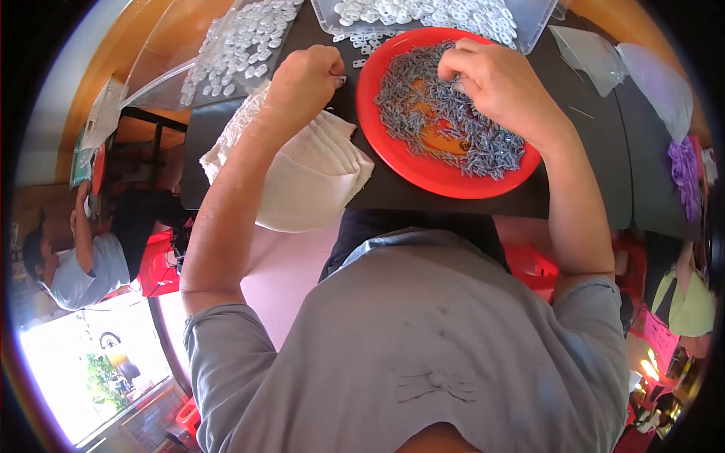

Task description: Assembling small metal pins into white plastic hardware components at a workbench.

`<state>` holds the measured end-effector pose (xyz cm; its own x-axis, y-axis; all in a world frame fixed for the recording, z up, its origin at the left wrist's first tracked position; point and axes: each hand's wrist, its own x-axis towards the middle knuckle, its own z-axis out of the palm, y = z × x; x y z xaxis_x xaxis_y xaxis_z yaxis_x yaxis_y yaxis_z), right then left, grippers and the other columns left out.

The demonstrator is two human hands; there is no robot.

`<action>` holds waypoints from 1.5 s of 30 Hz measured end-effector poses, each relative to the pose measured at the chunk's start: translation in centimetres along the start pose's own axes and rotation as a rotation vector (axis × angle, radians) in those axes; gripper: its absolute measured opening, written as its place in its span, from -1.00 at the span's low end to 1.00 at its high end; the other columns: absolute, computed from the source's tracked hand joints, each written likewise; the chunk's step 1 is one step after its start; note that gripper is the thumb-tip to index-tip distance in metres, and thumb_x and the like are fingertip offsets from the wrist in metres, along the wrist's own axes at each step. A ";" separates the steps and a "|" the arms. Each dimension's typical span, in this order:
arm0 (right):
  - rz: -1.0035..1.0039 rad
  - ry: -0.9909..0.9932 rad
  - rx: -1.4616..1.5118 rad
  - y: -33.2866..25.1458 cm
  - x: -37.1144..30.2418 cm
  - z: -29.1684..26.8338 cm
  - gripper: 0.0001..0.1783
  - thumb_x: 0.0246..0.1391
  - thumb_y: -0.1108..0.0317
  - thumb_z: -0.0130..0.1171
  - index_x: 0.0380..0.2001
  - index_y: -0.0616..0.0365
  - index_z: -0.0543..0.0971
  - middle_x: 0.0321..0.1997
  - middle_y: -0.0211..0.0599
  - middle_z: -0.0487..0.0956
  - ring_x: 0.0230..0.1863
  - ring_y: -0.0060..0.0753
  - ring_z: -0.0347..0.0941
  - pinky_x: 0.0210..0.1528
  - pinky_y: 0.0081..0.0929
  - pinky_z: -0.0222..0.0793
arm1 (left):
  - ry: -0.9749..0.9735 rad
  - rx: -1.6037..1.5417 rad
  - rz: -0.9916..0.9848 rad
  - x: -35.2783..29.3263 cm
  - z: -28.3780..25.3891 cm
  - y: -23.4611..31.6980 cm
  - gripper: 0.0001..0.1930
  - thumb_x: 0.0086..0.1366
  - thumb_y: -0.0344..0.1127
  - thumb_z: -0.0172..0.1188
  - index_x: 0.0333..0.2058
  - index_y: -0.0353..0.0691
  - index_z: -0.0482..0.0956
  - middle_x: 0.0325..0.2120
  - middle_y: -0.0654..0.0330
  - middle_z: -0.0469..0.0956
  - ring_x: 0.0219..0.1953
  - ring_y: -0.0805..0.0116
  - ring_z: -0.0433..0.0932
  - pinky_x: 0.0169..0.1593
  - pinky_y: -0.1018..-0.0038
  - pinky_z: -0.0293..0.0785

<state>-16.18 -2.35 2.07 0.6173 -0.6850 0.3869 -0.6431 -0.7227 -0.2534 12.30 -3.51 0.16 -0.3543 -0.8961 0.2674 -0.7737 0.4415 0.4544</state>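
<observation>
Picking hand: the right hand point(491, 87) bends over the red dish point(461, 187), thumb and fingers curled close together at the screws point(495, 155); from where I stand, I can't tell whether one is caught between them.
Holding hand: the left hand point(306, 79) hangs just left of the dish, fingers folded, thumb and forefinger closed on what looks like a single white piece point(340, 80), only its edge showing.
Screws: directly under the right hand, heaped round the dish, thinner in the middle, where the orange bottom shows.
Loose pieces point(361, 63): on the desk point(589, 174), just beyond the left hand.
Bin point(326, 16): beyond both hands, with many more white pieces in it.
Bag point(162, 81): clear, beyond and left of the left hand, also holding white pieces.
Cloth point(321, 177): below the left hand, partly under the forearm, drooping over the desk's near edge.
Good pinching: I'd take one screw from the thin edge of a heap, where fewer tangle, and grip it near the head so the point stays clear.
Good holding: a light fingertip grip should do, leaving the piece's face uncovered and the wrist steady on the cloth.
</observation>
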 end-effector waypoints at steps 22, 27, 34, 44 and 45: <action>0.337 -0.062 0.677 0.7 0.5 -2.8 -0.93 0.09 0.47 0.08 -0.34 0.16 0.54 -0.45 -0.55 0.50 -0.40 -0.73 0.38 -0.41 -0.67 0.24 | 0.020 -1.112 -0.321 3.5 0.6 7.4 -0.85 0.16 -0.50 0.25 -0.31 -0.47 0.58 -0.56 0.18 0.53 -0.58 0.49 0.47 -0.60 0.61 0.35; 0.366 0.092 0.895 1.0 0.6 -3.1 -0.92 0.08 0.48 0.13 -0.33 0.20 0.55 -0.42 -0.49 0.51 -0.41 -0.71 0.41 -0.41 -0.71 0.25 | -0.035 -1.324 -0.446 4.8 1.7 9.4 -0.82 0.20 -0.49 0.23 -0.26 -0.50 0.55 -0.52 0.12 0.53 -0.58 0.41 0.47 -0.58 0.53 0.38; 0.379 0.148 0.945 1.0 0.7 -3.4 -0.87 0.05 0.50 0.14 -0.30 0.25 0.57 -0.38 -0.39 0.56 -0.39 -0.63 0.45 -0.40 -0.69 0.27 | -0.014 -1.313 -0.364 4.3 2.6 9.6 -0.83 0.18 -0.55 0.16 -0.23 -0.46 0.57 -0.51 0.15 0.54 -0.58 0.45 0.48 -0.61 0.57 0.37; 0.386 0.194 0.933 0.2 0.6 -3.0 -0.87 0.01 0.54 0.15 -0.32 0.25 0.61 -0.38 -0.38 0.60 -0.38 -0.65 0.46 -0.42 -0.68 0.30 | 0.022 -1.026 -0.224 3.3 2.4 10.8 -0.85 0.21 -0.43 0.20 -0.30 -0.38 0.63 -0.63 0.26 0.50 -0.64 0.60 0.41 -0.58 0.64 0.32; 0.384 0.199 0.921 0.2 0.7 -2.9 -0.87 0.01 0.54 0.15 -0.32 0.25 0.61 -0.38 -0.38 0.60 -0.37 -0.65 0.46 -0.43 -0.68 0.31 | 0.030 -0.971 -0.194 3.2 2.5 10.6 -0.86 0.22 -0.42 0.20 -0.30 -0.36 0.64 -0.62 0.28 0.50 -0.63 0.62 0.41 -0.57 0.66 0.33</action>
<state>-17.18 -2.66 4.83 0.3023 -0.9184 0.2551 -0.1311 -0.3052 -0.9432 1.61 -1.79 3.70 -0.2431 -0.9612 0.1302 -0.0454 0.1453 0.9883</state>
